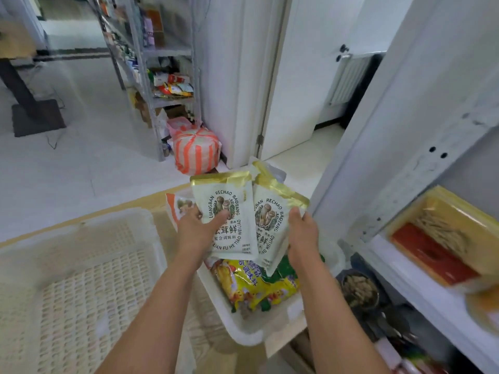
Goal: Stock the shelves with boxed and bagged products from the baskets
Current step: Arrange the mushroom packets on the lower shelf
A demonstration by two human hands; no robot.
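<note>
Head view. Judged mid-pick: two mushroom seasoning pouches raised over the white basket, not yet shelved.

Left hand — clasped on the left pouch, thumb across the print, fingers behind. Right hand — gripped the right pouch at its side edge, thumb on the front. Pouches overlapped, gold tops pointing away.

Beneath them, in the basket: yellow seasoning bags. Alongside at left: slatted basket.

Next move, by judgement: pair squared together, then carried right to the white shelf, near the packaged noodles. Free spot there not discernible.
</note>
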